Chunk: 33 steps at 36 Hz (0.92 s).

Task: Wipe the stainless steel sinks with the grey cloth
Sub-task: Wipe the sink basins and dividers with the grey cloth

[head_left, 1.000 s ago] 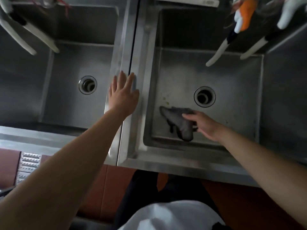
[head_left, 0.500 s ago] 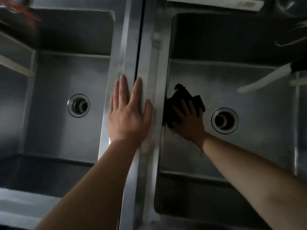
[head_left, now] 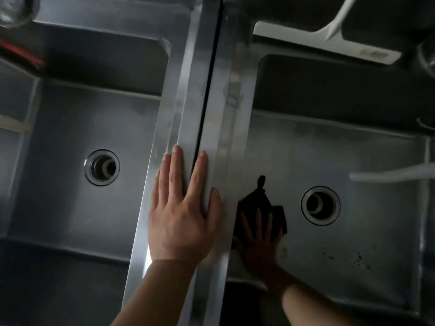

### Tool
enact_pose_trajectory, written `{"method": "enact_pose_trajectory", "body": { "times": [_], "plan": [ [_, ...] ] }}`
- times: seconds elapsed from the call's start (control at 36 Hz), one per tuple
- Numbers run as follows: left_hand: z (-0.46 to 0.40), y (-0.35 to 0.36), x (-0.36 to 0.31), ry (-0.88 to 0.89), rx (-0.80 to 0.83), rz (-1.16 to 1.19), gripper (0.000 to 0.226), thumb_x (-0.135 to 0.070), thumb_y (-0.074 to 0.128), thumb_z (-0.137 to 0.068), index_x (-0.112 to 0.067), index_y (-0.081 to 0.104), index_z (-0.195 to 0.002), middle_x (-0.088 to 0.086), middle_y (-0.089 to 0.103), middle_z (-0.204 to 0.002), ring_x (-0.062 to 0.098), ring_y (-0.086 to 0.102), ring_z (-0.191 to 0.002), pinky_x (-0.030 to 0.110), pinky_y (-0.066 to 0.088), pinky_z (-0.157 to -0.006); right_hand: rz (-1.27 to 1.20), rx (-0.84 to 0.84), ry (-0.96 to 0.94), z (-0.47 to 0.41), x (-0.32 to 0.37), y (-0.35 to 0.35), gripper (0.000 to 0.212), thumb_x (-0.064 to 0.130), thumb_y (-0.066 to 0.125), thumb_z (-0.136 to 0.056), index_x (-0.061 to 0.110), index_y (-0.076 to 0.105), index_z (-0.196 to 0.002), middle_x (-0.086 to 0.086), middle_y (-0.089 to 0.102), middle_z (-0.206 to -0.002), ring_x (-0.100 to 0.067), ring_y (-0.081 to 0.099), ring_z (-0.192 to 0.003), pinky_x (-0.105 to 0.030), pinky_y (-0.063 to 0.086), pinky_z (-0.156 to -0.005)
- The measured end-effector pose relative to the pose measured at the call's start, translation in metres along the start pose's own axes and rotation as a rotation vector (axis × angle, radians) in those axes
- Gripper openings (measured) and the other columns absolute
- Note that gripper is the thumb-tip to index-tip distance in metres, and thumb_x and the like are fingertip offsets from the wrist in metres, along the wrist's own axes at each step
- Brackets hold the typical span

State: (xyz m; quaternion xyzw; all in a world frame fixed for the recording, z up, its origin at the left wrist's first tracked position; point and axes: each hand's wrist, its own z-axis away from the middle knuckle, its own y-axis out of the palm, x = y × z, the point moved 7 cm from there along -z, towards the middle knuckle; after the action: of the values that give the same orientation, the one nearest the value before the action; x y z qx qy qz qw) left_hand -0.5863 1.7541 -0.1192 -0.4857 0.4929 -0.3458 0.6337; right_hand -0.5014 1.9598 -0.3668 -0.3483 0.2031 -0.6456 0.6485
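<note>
— Fingers [head_left: 259, 222] of your right hand [head_left: 260, 245] are spread flat, pressing the grey cloth [head_left: 261, 208] down rather than clutching it. Where exactly is it?

— Under your palm and fingertips, on the floor of the right sink [head_left: 353, 243], against the wall nearest the divider. One corner pokes out beyond your fingertips. A flat press likely gives you the widest contact for scrubbing that edge.

— And your left hand [head_left: 181, 220]?

— Open and holding nothing, laid across the steel divider [head_left: 211, 114] beside the cloth hand, thumb toward it. It looks like a brace while you lean in.

— What lies further out?

— The drain [head_left: 320, 205] sits just past your right fingers; dark specks [head_left: 348, 258] on the floor nearby seem unwiped. The left sink [head_left: 58, 184], beyond your left fingers, is still to do, I'd judge.
</note>
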Motion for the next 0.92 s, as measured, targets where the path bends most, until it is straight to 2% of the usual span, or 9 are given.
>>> {"method": "enact_pose_trajectory", "body": {
  "times": [0.06, 0.14, 0.19, 0.36, 0.5, 0.64, 0.72, 0.83, 0.92],
  "plan": [
    [0.000, -0.001, 0.000, 0.007, -0.008, 0.001, 0.061, -0.049, 0.034, -0.098, -0.027, 0.027, -0.155, 0.009, 0.013, -0.164, 0.024, 0.007, -0.152, 0.048, 0.024, -0.119, -0.053, -0.053, 0.038, -0.032, 0.000, -0.029, 0.079, 0.080, -0.009, -0.082, 0.044, -0.012, -0.152, -0.004, -0.021, -0.161, -0.033, -0.034, -0.145, -0.063, -0.021, -0.111],
    [-0.001, -0.001, -0.001, 0.008, -0.003, -0.003, 0.061, -0.049, 0.036, -0.098, -0.027, 0.028, -0.154, 0.009, 0.014, -0.164, 0.024, 0.007, -0.152, 0.049, 0.025, -0.118, -0.129, -0.136, 0.140, -0.096, 0.004, -0.083, 0.070, 0.069, 0.020, -0.095, 0.042, -0.008, -0.153, -0.003, -0.023, -0.163, -0.035, -0.028, -0.147, -0.066, -0.012, -0.113],
    [-0.001, -0.001, -0.001, 0.006, 0.002, -0.003, 0.061, -0.048, 0.039, -0.097, -0.027, 0.028, -0.154, 0.009, 0.014, -0.164, 0.024, 0.007, -0.152, 0.049, 0.026, -0.118, -0.188, -0.171, 0.185, -0.147, 0.006, -0.123, 0.069, 0.066, 0.028, -0.097, 0.046, -0.006, -0.154, -0.003, -0.019, -0.166, -0.036, -0.024, -0.149, -0.070, -0.010, -0.113],
    [-0.001, -0.001, -0.002, 0.006, 0.000, 0.003, 0.062, -0.045, 0.045, -0.096, -0.027, 0.030, -0.154, 0.009, 0.016, -0.164, 0.024, 0.008, -0.152, 0.049, 0.025, -0.119, -0.233, -0.122, 0.233, -0.232, 0.008, -0.186, 0.067, 0.072, 0.022, -0.095, 0.051, -0.006, -0.153, -0.002, -0.021, -0.165, -0.036, -0.027, -0.148, -0.073, -0.010, -0.110],
    [0.000, -0.002, -0.001, 0.006, 0.007, 0.007, 0.063, -0.048, 0.042, -0.096, -0.029, 0.027, -0.154, 0.007, 0.012, -0.165, 0.023, 0.006, -0.152, 0.048, 0.023, -0.119, -0.154, -0.190, 0.142, -0.199, 0.012, -0.170, 0.063, 0.068, 0.021, -0.096, 0.055, -0.010, -0.150, 0.002, -0.024, -0.164, -0.031, -0.031, -0.147, -0.069, -0.016, -0.110],
    [0.001, -0.001, 0.000, 0.010, 0.017, -0.010, 0.063, -0.054, 0.033, -0.098, -0.031, 0.022, -0.155, 0.008, 0.011, -0.165, 0.024, 0.005, -0.152, 0.045, 0.019, -0.120, -0.027, -0.074, -0.015, -0.111, 0.007, -0.096, 0.065, 0.069, 0.018, -0.097, 0.053, -0.020, -0.148, 0.004, -0.034, -0.159, -0.029, -0.040, -0.141, -0.066, -0.019, -0.110],
    [0.001, -0.002, 0.000, -0.002, -0.002, -0.013, 0.062, -0.053, 0.033, -0.098, -0.031, 0.023, -0.155, 0.009, 0.014, -0.164, 0.025, 0.007, -0.152, 0.046, 0.020, -0.120, 0.118, -0.011, -0.190, -0.051, 0.001, -0.050, 0.065, 0.069, 0.015, -0.097, 0.051, -0.027, -0.144, -0.002, -0.037, -0.157, -0.035, -0.042, -0.138, -0.068, -0.018, -0.110],
    [0.001, -0.001, -0.001, -0.009, -0.003, -0.014, 0.062, -0.050, 0.037, -0.097, -0.031, 0.023, -0.155, 0.009, 0.014, -0.164, 0.026, 0.009, -0.152, 0.046, 0.020, -0.121, 0.320, 0.067, -0.399, 0.003, -0.004, -0.015, 0.067, 0.066, 0.021, -0.097, 0.047, -0.009, -0.153, -0.006, -0.017, -0.165, -0.044, -0.025, -0.145, -0.074, -0.005, -0.111],
    [0.001, -0.003, -0.002, -0.014, 0.000, -0.014, 0.062, -0.048, 0.039, -0.097, -0.031, 0.024, -0.155, 0.009, 0.014, -0.164, 0.027, 0.010, -0.151, 0.045, 0.021, -0.121, 0.424, 0.151, -0.556, 0.025, -0.005, -0.002, 0.066, 0.061, 0.030, -0.100, 0.047, -0.003, -0.155, -0.003, -0.018, -0.165, -0.039, -0.028, -0.145, -0.074, -0.013, -0.110]
  ]
}}
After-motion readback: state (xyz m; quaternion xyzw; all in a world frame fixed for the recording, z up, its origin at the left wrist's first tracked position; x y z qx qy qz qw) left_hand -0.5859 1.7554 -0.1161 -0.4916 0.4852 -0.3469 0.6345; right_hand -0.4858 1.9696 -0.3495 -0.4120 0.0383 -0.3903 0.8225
